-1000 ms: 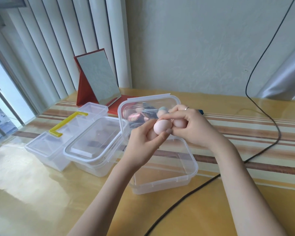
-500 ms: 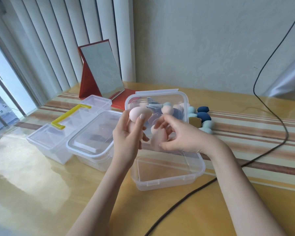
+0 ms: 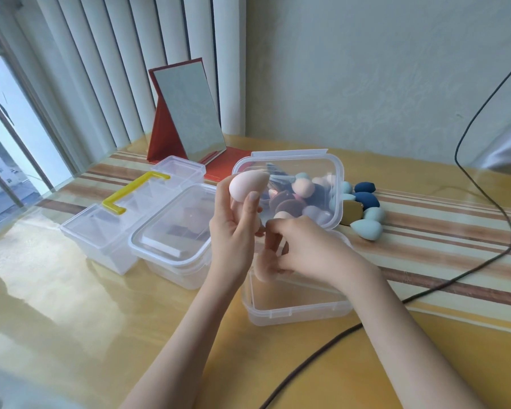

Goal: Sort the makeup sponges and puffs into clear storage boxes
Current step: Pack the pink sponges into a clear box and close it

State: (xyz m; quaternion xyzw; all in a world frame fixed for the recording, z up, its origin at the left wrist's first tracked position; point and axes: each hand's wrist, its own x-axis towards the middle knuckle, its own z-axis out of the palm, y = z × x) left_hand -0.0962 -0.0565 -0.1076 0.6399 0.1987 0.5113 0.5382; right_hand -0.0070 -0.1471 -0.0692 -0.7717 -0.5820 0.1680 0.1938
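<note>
My left hand (image 3: 233,231) holds a pale pink egg-shaped sponge (image 3: 247,184) up at chest height, thumb across it. My right hand (image 3: 301,249) pinches another pink sponge (image 3: 263,268) just over the open clear box (image 3: 295,308) in front of me. That box's lid (image 3: 289,160) leans upright behind my hands. Through the lid I see a pile of pink, brown and blue sponges and puffs (image 3: 301,196). More blue and teal sponges (image 3: 366,214) lie on the table to the right of the lid.
A closed clear box (image 3: 171,240) and a clear case with a yellow handle (image 3: 130,199) stand to the left. A red folding mirror (image 3: 186,113) is at the back by the blinds. A black cable (image 3: 425,293) runs across the table on the right.
My left hand has lifted its pink sponge higher. My right hand has lowered its sponge toward the open box. The camera view has shifted, showing the blue sponges at the right.
</note>
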